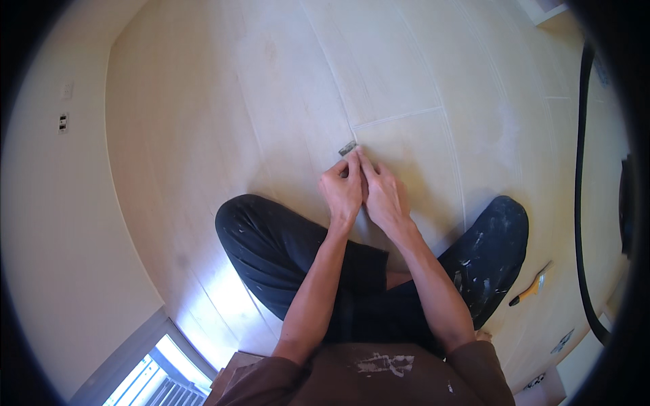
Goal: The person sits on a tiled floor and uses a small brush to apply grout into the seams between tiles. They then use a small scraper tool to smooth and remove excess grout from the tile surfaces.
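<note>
My left hand (342, 186) and my right hand (384, 189) are closed together on a small flat blade-like tool (347, 148), its greyish edge showing just beyond my fingertips and its body mostly hidden. The tool is low over, or touching, the pale plank-patterned floor (271, 101) at a joint where a crosswise seam (399, 116) meets a long one. I sit cross-legged behind it in dark, paint-spattered trousers (487, 250).
A yellow-and-black handled knife-like tool (529, 285) lies right of my right knee. A black hose or strap (580, 189) runs down the far right. A white wall (54, 196) with outlets bounds the left, and a bright window (159, 372) is at lower left.
</note>
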### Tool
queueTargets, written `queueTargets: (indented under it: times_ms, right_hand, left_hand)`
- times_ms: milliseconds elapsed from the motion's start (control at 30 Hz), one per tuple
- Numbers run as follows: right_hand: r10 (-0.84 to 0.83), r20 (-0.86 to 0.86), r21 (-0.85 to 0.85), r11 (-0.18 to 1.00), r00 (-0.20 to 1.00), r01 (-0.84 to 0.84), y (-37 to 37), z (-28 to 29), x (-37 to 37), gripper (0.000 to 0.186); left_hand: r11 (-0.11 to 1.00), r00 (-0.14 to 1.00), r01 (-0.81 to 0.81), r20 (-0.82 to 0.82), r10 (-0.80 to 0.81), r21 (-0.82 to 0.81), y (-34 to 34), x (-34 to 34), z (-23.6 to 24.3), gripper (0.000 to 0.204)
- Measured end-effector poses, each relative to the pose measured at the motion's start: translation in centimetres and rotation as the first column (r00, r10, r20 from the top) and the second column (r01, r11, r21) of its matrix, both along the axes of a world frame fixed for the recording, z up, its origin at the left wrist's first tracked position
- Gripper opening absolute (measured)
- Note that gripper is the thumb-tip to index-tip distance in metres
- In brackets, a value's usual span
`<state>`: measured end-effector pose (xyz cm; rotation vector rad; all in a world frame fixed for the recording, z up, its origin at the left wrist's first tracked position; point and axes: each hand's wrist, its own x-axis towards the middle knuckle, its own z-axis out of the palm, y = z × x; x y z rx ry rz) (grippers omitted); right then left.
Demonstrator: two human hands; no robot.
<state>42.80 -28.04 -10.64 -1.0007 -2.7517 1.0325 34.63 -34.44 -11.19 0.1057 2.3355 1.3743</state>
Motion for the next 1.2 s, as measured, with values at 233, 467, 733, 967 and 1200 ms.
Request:
queueTargets:
  times_ms: [233,467,733,967,1200]
  right_hand:
    - [-0.018,-0.13,-0.082,0.997,0.991,0.007,1.4,-0.6,-0.4,0.045]
    - [-0.02,-0.121,-0.04,0.999,0.992,0.015,1.8,-0.2,-1.5,0.042]
    - [-0.009,-0.219,0.039,0.999,0.976,0.018,2.1,-0.2,-2.3,0.045]
    - [-0.032,-0.099,-0.008,0.999,0.995,0.031,2.3,0.3,-3.3,0.044]
    - [-0.046,-0.041,-0.003,0.999,0.998,0.045,2.3,0.3,-4.5,0.044]
  left_hand:
    - [0.999,0.993,0.044,0.114,-0.043,-0.003,0.1,-0.8,0.3,0.042]
    - [0.998,0.996,0.047,0.074,-0.05,0.035,1.0,-1.9,0.2,0.042]
    - [0.995,0.997,0.077,0.017,-0.078,0.068,1.5,-3.4,0.5,0.044]
    - [0.994,0.993,0.098,0.074,-0.094,-0.055,1.6,-3.7,-0.2,0.045]
    - [0.99,0.992,0.121,0.047,-0.118,-0.071,1.6,-4.8,0.2,0.05]
